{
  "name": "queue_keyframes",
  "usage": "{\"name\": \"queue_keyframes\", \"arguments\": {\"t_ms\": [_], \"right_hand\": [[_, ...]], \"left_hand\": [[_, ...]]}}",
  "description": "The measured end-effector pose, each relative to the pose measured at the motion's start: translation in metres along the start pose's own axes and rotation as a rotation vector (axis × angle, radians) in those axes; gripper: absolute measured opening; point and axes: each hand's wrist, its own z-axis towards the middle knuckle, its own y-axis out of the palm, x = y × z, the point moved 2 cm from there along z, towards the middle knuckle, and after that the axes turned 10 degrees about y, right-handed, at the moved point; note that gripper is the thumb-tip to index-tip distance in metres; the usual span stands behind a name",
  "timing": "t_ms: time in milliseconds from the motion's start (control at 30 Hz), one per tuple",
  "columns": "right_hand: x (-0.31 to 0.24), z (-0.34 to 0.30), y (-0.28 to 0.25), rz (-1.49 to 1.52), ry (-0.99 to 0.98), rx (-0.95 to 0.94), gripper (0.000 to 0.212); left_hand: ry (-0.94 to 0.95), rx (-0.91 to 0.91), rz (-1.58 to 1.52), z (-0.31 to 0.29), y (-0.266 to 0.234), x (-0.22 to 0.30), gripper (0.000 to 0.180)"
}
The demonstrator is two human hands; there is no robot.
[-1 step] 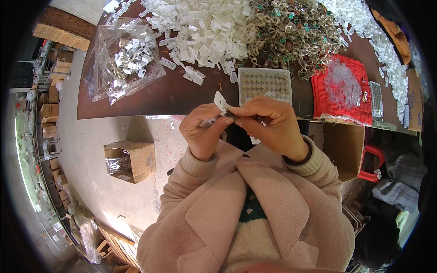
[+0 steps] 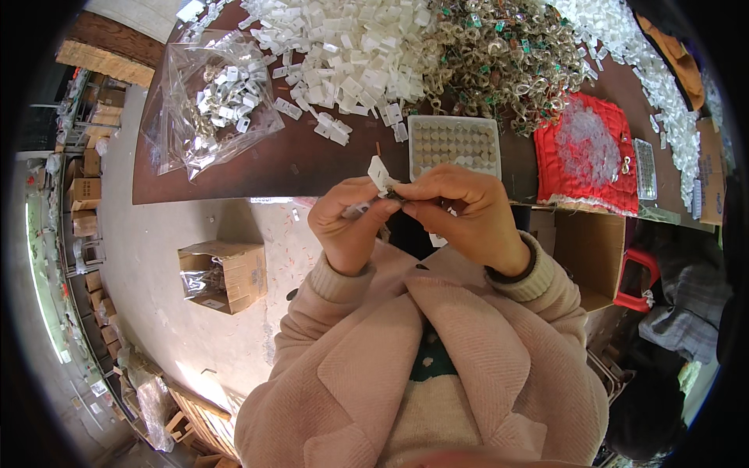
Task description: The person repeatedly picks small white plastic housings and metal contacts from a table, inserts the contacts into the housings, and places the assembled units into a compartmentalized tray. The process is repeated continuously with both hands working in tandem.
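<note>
My left hand (image 2: 347,222) is closed, pinching a small white plastic card (image 2: 379,176) that stands tilted up between finger and thumb. My right hand (image 2: 472,214) meets it from the other side, thumb and forefinger pressed together at the card's lower end. A tiny dark piece (image 2: 394,195) shows between the fingertips, too small to name. Both hands are held in front of my chest, just off the table's near edge. Beyond the right hand is a clear tray (image 2: 454,148) with rows of round beige pieces.
On the brown table (image 2: 226,175) lie a heap of white cards (image 2: 351,58), a pile of small brownish loops with green bits (image 2: 499,58), and a clear bag of carded pieces (image 2: 226,105). A red cloth (image 2: 550,164) bears clear bits. Cardboard boxes (image 2: 246,277) stand on the floor.
</note>
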Motion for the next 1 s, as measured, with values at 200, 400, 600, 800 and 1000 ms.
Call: {"name": "queue_keyframes", "arguments": {"t_ms": [200, 400, 600, 800, 1000], "right_hand": [[0.003, 0.001, 0.011, -0.1, -0.139, 0.118, 0.028], [0.008, 0.0, 0.017, -0.044, -0.149, 0.166, 0.026], [0.016, 0.002, 0.027, -0.028, -0.103, 0.246, 0.029], [0.016, 0.001, 0.029, 0.034, -0.026, 0.208, 0.028], [-0.002, -0.002, 0.023, -0.162, -0.054, 0.232, 0.027]], "left_hand": [[-0.217, 0.27, -0.178, -0.012, 0.015, -0.002, 0.021], [-0.217, 0.274, -0.244, -0.01, 0.018, -0.001, 0.022], [-0.158, 0.334, -0.305, -0.014, 0.023, -0.003, 0.022], [-0.232, 0.377, -0.382, -0.014, 0.026, -0.002, 0.018], [-0.197, 0.343, -0.308, -0.013, 0.024, -0.002, 0.019]]}}
